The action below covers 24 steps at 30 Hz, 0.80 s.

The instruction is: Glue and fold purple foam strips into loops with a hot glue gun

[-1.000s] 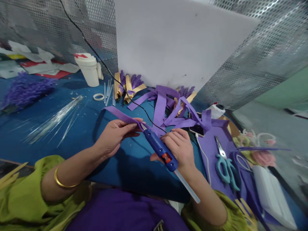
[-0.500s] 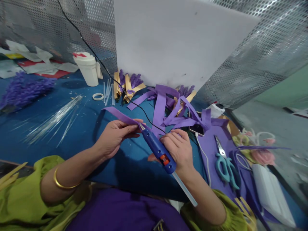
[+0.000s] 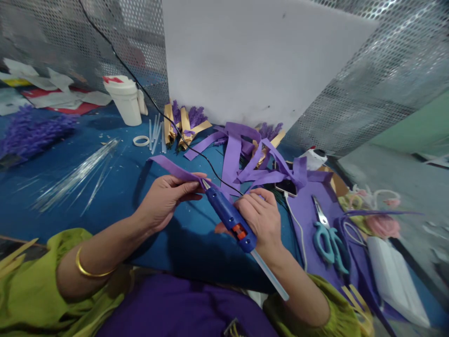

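Observation:
Between thumb and fingers, my left hand (image 3: 170, 196) pinches a purple ribbon strip (image 3: 171, 167) whose free end sticks out to the left. My right hand (image 3: 261, 215) is wrapped round a blue hot glue gun (image 3: 229, 215). The metal nozzle meets the ribbon right at my left fingertips; whether glue has come out is too small to see. A clear glue stick (image 3: 270, 275) protrudes from the gun's rear. The gun's black cord (image 3: 154, 100) runs up to the left. Beyond both hands lies a tangle of purple ribbon (image 3: 233, 150).
Pliers-like scissors with teal handles (image 3: 328, 241) lie at right, near a phone (image 3: 286, 187) on a white cable. Small wrapped lavender bunches (image 3: 187, 126), glue sticks (image 3: 156, 133), a tape ring (image 3: 141, 141) and a white cup (image 3: 124, 100) stand or lie behind. Thin clear strands (image 3: 82, 173) lie left.
The view has shifted very slightly. Both hands, the ribbon and the glue gun keep almost the same position, with the nozzle still at the ribbon.

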Each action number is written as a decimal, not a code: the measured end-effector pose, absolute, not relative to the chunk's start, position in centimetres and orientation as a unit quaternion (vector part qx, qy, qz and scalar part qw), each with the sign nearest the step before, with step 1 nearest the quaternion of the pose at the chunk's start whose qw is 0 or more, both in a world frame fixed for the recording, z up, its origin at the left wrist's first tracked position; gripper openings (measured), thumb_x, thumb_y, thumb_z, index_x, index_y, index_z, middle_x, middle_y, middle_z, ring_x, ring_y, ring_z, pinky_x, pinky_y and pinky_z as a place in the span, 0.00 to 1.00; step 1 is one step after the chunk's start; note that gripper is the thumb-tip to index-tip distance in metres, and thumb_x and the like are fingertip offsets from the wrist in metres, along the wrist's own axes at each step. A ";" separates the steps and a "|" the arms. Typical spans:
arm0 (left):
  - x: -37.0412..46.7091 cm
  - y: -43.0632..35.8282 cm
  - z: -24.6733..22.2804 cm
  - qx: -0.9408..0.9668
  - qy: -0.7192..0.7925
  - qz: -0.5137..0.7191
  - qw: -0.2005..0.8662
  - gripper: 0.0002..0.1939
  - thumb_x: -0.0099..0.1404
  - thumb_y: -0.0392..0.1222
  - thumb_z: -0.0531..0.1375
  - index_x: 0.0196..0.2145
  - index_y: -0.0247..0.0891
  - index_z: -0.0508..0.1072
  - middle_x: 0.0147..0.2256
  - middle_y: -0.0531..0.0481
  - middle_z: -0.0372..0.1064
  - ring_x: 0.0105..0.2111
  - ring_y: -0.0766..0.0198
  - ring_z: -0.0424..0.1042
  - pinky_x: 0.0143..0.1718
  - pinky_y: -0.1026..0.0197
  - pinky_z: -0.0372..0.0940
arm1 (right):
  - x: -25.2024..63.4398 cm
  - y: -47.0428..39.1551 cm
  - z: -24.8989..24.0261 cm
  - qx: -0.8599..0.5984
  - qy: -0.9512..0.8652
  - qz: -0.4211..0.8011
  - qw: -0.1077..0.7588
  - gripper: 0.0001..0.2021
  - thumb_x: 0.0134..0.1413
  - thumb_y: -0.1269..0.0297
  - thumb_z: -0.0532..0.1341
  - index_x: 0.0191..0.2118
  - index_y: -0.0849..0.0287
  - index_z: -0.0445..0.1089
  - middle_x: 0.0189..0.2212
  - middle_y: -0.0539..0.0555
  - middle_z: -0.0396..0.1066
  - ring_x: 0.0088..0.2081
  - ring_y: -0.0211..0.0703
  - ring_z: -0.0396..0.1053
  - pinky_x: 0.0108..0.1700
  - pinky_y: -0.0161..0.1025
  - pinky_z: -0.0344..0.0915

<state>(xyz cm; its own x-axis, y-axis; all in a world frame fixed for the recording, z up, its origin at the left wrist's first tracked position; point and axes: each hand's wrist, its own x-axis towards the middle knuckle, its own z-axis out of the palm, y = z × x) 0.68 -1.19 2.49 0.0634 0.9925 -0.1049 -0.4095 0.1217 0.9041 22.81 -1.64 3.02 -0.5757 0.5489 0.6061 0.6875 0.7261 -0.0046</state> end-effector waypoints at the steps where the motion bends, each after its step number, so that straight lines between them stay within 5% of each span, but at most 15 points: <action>1: 0.7 -1.2 2.5 0.362 0.402 0.555 0.632 0.10 0.58 0.41 0.71 0.38 0.37 0.84 0.39 0.45 0.81 0.37 0.63 0.78 0.39 0.66 0.73 | 22.8 -1.6 3.0 -0.352 -0.880 -0.118 0.297 0.14 0.68 0.60 0.54 0.28 0.56 0.58 0.22 0.48 0.64 0.26 0.39 0.63 0.47 0.44 0.59; 24: 0.5 -1.2 2.7 0.353 0.426 0.573 0.605 0.12 0.56 0.42 0.72 0.38 0.37 0.83 0.40 0.43 0.81 0.41 0.55 0.80 0.43 0.59 0.73 | 23.2 -1.5 2.8 -0.356 -0.875 -0.139 0.296 0.15 0.65 0.57 0.56 0.27 0.54 0.56 0.20 0.47 0.62 0.25 0.40 0.61 0.47 0.44 0.59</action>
<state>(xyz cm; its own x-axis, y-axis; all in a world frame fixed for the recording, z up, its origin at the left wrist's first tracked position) 0.49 -1.22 2.73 -0.0188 0.9936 -0.1116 -0.3922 0.0953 0.9149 23.17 -1.52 2.77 -0.5715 0.5403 0.6177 0.7049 0.7086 0.0324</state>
